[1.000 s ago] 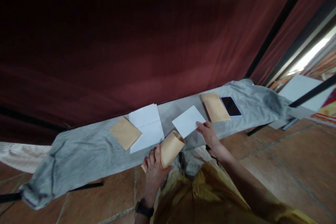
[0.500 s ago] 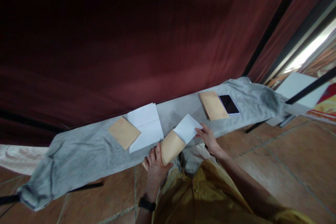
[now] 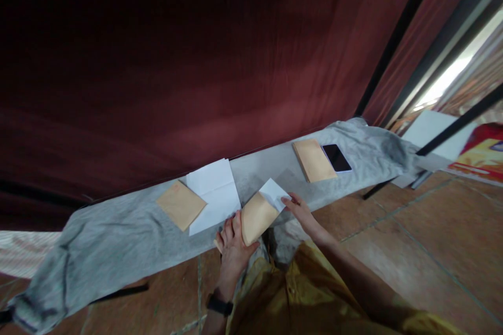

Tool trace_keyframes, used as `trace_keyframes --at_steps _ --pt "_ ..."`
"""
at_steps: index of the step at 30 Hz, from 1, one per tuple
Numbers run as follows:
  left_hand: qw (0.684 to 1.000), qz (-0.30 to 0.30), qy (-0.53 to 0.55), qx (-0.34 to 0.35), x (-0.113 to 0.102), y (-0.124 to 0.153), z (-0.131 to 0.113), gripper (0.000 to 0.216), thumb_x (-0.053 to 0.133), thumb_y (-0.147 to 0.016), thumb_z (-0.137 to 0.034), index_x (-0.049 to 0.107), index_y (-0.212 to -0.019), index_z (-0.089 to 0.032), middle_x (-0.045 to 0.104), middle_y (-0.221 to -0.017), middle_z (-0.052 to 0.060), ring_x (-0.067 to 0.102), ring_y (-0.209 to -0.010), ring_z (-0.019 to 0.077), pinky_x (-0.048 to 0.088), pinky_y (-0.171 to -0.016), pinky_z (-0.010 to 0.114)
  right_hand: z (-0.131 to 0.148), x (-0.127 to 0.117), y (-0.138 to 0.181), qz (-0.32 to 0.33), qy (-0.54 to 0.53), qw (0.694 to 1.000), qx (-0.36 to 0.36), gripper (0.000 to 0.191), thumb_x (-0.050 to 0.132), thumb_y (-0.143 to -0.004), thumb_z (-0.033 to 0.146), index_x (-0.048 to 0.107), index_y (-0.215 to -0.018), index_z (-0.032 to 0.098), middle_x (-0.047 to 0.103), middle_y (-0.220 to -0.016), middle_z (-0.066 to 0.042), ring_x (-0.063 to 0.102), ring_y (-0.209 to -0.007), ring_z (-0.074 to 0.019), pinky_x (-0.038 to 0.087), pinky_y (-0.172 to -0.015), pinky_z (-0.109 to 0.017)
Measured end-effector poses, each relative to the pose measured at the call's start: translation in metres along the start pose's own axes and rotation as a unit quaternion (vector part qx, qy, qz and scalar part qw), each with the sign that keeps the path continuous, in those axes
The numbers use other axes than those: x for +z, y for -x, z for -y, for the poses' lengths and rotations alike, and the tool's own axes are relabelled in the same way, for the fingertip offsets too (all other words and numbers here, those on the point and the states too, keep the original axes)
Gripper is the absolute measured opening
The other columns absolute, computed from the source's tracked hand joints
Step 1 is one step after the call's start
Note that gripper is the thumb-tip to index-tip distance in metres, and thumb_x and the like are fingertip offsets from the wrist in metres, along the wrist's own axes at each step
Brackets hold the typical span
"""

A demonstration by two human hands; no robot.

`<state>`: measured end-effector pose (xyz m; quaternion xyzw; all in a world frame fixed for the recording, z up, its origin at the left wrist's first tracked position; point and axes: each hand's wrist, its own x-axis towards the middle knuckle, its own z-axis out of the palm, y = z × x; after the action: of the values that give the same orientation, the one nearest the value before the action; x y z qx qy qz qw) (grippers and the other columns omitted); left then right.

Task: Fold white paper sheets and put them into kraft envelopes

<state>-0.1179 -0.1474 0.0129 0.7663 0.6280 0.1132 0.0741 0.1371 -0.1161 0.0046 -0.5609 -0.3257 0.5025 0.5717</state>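
Note:
A tan paper envelope (image 3: 257,218) lies slanted at the near edge of the cloth-covered surface, gripped at its lower left end by my left hand (image 3: 234,245). Partly inside its upper right opening is a folded white paper (image 3: 274,192). My right hand (image 3: 298,211) pinches the outer right corner of that paper. Left of the envelope rest white paper sheets (image 3: 215,193) with a crease across them. Another tan envelope (image 3: 181,205) overlaps their left edge.
A stack of tan envelopes (image 3: 315,160) sits to the right, beside a dark-screened phone (image 3: 337,158). Grey cloth (image 3: 118,243) covers the long narrow surface. A dark red curtain (image 3: 220,89) hangs along its far side. A red and yellow package (image 3: 481,154) shows at far right.
My right hand has pushed the folded paper down and left, deeper into the envelope, so less of it sticks out. The left hand keeps its hold. The view has shifted slightly.

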Motion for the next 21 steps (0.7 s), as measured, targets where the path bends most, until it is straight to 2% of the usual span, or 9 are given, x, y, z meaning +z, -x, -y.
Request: trace_keyframes --at_steps 4,10,16,21 --pt "1.0 -0.009 -0.006 0.018 0.001 -0.002 -0.004 0.109 0.074 -0.076 -0.032 0.005 -0.16 -0.026 0.04 -0.15 0.017 0.034 -0.142 0.0357 0.02 -0.116 0.061 0.007 -0.012 -0.012 0.009 0.046 0.998 -0.029 0.033 0.066 -0.071 0.055 0.063 -0.071 0.022 0.059 -0.066 0.001 0.051 -0.065 -0.0162 0.04 -0.063 -0.028" --pt "0.998 -0.033 -0.009 0.049 0.001 -0.009 -0.016 0.113 0.078 -0.073 -0.032 0.008 -0.161 -0.025 0.04 -0.151 0.018 0.031 -0.144 0.0369 0.018 -0.117 0.061 -0.004 -0.01 -0.016 0.114 0.114 0.987 -0.003 0.024 0.063 -0.07 0.042 0.066 -0.069 0.018 0.055 -0.058 0.004 0.046 -0.058 -0.0119 0.034 -0.058 -0.025" --pt "0.996 -0.036 -0.002 0.082 -0.007 -0.015 -0.02 0.111 0.078 -0.074 -0.029 0.009 -0.16 -0.025 0.04 -0.151 0.018 0.032 -0.144 0.038 0.021 -0.116 0.061 -0.007 -0.012 -0.014 0.121 0.112 0.986 0.015 0.012 0.062 -0.066 0.03 0.065 -0.065 0.018 0.055 -0.055 0.004 0.046 -0.056 -0.011 0.034 -0.054 -0.023" --pt "0.994 -0.037 -0.002 0.101 -0.007 -0.017 -0.021 0.109 0.077 -0.074 -0.029 0.01 -0.16 -0.025 0.04 -0.151 0.018 0.032 -0.145 0.038 0.018 -0.117 0.063 -0.01 -0.013 -0.016 0.102 0.074 0.992 -0.013 0.012 0.062 -0.064 0.026 0.063 -0.074 0.02 0.063 -0.068 0.003 0.053 -0.065 -0.0132 0.039 -0.06 -0.024"
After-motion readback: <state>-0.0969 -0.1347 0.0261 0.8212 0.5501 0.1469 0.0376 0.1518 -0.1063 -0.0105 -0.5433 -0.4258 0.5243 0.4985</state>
